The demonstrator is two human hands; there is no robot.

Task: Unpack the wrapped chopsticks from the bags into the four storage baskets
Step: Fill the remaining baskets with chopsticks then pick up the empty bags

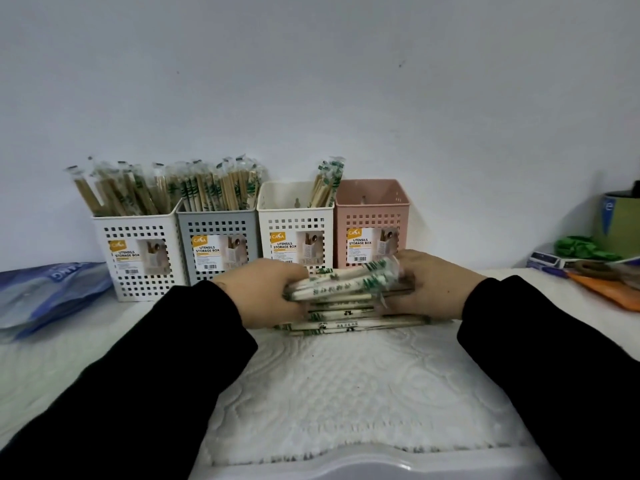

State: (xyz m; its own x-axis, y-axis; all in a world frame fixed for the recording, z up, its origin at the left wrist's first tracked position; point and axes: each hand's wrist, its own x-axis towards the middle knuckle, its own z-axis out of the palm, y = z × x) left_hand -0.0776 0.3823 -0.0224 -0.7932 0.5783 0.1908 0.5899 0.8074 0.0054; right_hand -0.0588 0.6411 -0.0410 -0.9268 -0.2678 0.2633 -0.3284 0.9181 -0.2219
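Left hand (266,292): closed around the left end of a chopstick bundle (341,284).
Right hand (433,284): closed around the bundle's right end.
Bundle: lies crosswise between both hands, just above the loose pile (356,322).
Pile: on the white cloth (339,393), before the baskets (296,233).

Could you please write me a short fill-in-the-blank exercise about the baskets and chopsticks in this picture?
1. The basket with no chopsticks in it is the ____ one, at the right end of the row.
2. Both hands, the left hand and the right hand, grip one bundle of wrapped ____.
3. The grey basket stands second from the ____.
4. The white basket beside the empty one holds only a ____ chopsticks.

Missing words: pink; chopsticks; left; few
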